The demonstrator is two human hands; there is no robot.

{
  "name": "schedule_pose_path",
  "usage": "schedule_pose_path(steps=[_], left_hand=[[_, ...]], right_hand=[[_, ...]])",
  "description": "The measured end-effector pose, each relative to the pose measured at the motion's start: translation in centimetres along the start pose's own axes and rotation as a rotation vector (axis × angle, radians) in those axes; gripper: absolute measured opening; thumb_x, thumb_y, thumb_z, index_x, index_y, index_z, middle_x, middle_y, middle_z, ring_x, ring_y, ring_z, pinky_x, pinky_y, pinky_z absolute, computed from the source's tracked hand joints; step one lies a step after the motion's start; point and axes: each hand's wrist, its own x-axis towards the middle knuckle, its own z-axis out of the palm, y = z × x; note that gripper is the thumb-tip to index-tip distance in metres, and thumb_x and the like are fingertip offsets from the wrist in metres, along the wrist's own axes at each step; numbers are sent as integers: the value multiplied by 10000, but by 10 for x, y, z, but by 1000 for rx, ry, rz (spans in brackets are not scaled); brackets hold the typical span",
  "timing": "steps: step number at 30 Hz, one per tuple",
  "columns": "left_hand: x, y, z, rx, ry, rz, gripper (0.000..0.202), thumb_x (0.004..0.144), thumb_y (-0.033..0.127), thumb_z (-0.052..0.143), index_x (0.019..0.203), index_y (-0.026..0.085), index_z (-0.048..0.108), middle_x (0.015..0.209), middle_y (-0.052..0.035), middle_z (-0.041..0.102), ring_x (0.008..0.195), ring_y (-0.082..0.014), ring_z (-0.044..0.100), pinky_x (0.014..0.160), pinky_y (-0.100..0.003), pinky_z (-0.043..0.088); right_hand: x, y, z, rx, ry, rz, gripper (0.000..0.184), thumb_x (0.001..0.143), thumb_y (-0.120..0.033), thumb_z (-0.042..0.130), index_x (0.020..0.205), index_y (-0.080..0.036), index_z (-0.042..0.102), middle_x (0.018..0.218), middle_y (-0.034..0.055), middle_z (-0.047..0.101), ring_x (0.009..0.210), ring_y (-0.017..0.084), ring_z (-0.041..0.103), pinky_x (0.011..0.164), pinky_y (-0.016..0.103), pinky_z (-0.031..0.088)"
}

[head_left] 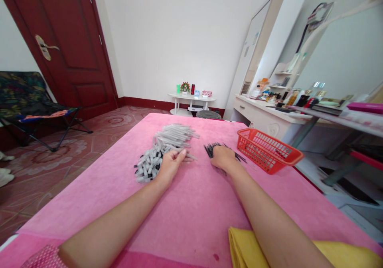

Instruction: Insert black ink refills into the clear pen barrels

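Observation:
My left hand (171, 165) is closed in a pinch on a slim greyish pen barrel (190, 156), whose end sticks out to the right. Just behind it lies a heap of similar translucent pen barrels (175, 134). Left of the hand is a pile of short whitish and black pen caps (149, 163). My right hand (223, 156) reaches down into a bundle of thin black pen refills (209, 149), fingers curled and mostly hidden under the hand. Refill ends show on both sides of it.
A red-orange plastic basket (266, 150) stands right of the refills on the pink tablecloth (185, 220). Folded yellow cloth (243, 246) lies under my right forearm. Beyond are a small white table (191, 97), a cluttered dresser (269, 110) and a folding chair (36, 100).

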Motion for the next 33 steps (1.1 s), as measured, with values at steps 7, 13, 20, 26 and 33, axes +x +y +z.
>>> schedule_pose_path(steps=[7, 13, 20, 26, 33], left_hand=[[2, 5, -5, -156, 88, -28, 337, 711, 394, 661, 862, 96, 619, 794, -110, 709, 737, -210, 677, 684, -296, 526], [15, 10, -21, -397, 220, -6, 192, 776, 282, 617, 852, 108, 593, 801, -97, 707, 794, -195, 677, 743, -290, 527], [20, 10, -26, -494, 265, -61, 125, 829, 228, 547, 844, 106, 572, 820, -114, 704, 821, -186, 674, 751, -273, 533], [20, 11, -24, -512, 289, -67, 111, 843, 214, 521, 836, 112, 565, 779, -104, 702, 794, -178, 677, 735, -270, 536], [16, 11, -22, -433, 236, -19, 164, 799, 273, 588, 837, 114, 581, 817, -104, 701, 815, -201, 675, 766, -306, 528]], right_hand=[[-4, 4, -16, 98, 40, -29, 212, 653, -190, 579, 826, -131, 688, 911, 172, 677, 868, 287, 636, 676, 336, 479], [-11, 17, -45, 591, -13, -342, 156, 706, -189, 515, 757, -129, 650, 687, 75, 677, 600, 156, 619, 544, 220, 440], [-24, 22, -68, 800, -74, -561, 128, 689, -194, 540, 712, -112, 636, 650, 34, 641, 591, 126, 565, 546, 209, 428], [-27, 25, -72, 790, -90, -538, 117, 679, -177, 540, 704, -118, 639, 631, 24, 630, 579, 122, 548, 529, 202, 413], [-24, 26, -68, 750, -74, -553, 120, 680, -179, 550, 712, -137, 657, 632, 14, 640, 590, 129, 561, 532, 203, 412]])
